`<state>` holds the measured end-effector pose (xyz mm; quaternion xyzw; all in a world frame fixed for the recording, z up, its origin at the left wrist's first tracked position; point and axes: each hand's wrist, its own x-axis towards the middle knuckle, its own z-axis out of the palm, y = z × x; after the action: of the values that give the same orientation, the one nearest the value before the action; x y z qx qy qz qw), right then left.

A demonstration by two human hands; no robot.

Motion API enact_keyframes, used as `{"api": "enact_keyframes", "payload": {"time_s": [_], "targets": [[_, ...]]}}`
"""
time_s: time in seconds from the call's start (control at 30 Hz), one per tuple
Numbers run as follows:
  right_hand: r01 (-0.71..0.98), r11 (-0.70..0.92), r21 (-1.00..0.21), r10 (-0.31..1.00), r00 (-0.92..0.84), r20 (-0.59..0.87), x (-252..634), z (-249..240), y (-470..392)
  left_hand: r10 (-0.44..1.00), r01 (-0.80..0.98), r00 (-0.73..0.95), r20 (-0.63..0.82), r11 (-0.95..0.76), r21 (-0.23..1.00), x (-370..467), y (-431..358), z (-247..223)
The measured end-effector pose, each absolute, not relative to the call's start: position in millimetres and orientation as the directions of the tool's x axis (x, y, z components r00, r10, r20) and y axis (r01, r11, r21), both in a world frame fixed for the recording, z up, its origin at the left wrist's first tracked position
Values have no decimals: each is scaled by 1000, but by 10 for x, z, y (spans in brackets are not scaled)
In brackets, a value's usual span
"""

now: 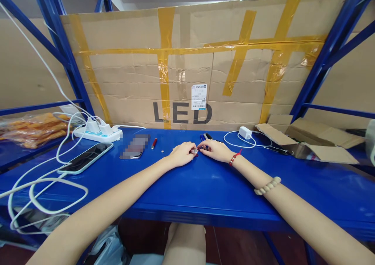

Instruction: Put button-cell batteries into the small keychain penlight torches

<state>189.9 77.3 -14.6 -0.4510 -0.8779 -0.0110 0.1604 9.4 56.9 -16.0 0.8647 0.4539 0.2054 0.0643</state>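
Observation:
My left hand rests over the middle of the blue shelf top, its fingers pinched on a small silver-and-red piece. Facing it, almost touching, my right hand pinches at a small red piece. These parts are too small and too covered by fingers to name. A red pen-shaped piece lies left of my left hand, with a tiny round metallic disc between them. Several pens or markers, blue and black, lie just behind my right hand.
On the left are a phone with a blurred screen, another phone, a white power strip and looping white cables. At right stand a white charger and an opened cardboard box. A large cardboard sheet closes the back.

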Motion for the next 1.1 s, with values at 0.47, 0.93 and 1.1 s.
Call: {"api": "enact_keyframes", "payload": {"time_s": [0.47, 0.93, 1.1], "targets": [[801, 587, -115, 792, -540, 283, 1905, -134, 765, 764, 737, 580, 282, -640, 217, 101, 531, -141], [804, 587, -94, 791, -544, 280, 1909, -151, 783, 754, 738, 593, 284, -649, 182, 101, 546, -158], [801, 591, -99, 788, -547, 284, 1910, -141, 777, 745, 731, 602, 288, -659, 175, 98, 547, -161]]}}
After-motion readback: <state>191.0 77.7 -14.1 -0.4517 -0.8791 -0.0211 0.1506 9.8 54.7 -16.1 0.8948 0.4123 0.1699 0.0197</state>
